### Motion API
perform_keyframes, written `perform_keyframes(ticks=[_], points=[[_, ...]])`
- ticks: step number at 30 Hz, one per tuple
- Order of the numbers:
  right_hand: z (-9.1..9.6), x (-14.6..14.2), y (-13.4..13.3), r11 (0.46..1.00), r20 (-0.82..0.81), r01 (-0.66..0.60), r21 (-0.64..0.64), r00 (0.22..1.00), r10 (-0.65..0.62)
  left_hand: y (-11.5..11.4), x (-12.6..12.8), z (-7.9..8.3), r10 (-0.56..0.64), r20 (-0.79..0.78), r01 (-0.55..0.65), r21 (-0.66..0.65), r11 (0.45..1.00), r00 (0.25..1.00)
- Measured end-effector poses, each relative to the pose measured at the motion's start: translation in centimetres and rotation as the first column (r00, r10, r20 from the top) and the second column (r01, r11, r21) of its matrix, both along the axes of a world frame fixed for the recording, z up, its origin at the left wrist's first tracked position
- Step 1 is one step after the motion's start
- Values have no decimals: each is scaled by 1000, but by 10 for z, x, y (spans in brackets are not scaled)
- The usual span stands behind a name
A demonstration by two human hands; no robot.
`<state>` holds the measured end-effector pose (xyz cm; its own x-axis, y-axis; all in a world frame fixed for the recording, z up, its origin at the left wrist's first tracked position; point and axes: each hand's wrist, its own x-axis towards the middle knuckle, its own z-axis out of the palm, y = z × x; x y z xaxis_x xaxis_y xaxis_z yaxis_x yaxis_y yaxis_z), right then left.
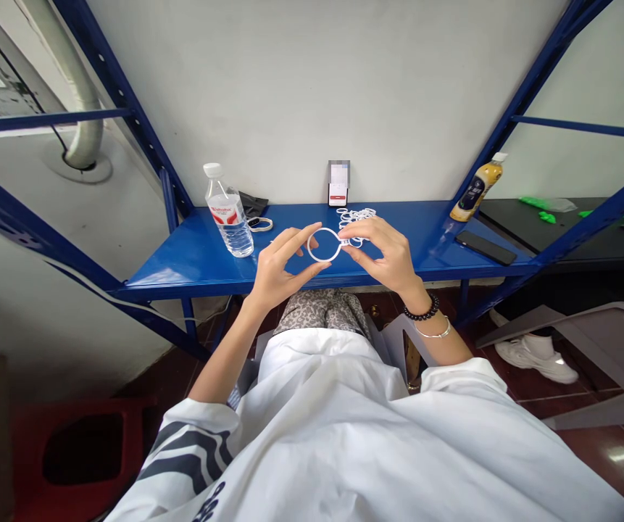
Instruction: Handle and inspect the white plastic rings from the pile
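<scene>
A white ring (pixel 323 244) is held upright over the blue shelf (pixel 192 254), pinched between both hands. My left hand (pixel 279 267) grips its left and lower side with thumb and fingers. My right hand (pixel 385 250) holds its right side, where some smaller white rings (pixel 351 239) hang together at my fingertips. Behind my right hand a loose pile of white rings (pixel 358 214) lies on the shelf. My right wrist wears a dark bead bracelet and a thin silver bangle.
A clear water bottle (pixel 228 212) stands at the left of the shelf, with a dark pouch and a ring behind it. A phone (pixel 338 184) leans on the wall. A yellow drink bottle (pixel 476 188) and a flat black phone (pixel 485 247) sit at right. Blue rack struts cross both sides.
</scene>
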<state>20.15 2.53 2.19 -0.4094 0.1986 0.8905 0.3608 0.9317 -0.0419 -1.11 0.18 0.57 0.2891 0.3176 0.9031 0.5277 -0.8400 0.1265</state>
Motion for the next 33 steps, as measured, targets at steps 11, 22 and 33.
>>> perform_keyframes(ticks=[11,22,33], points=[[-1,-2,0,999,-9,42,-16,999,-42,1,2,-2,32,-6,-32,-35,999,999],[-2,-7,-4,998,-68,20,-62,997,-25,4,5,-5,43,-8,-43,-64,997,999],[-7,-15,-9,990,-27,-75,-116,997,72,5,13,-10,-33,-2,32,-149,988,999]])
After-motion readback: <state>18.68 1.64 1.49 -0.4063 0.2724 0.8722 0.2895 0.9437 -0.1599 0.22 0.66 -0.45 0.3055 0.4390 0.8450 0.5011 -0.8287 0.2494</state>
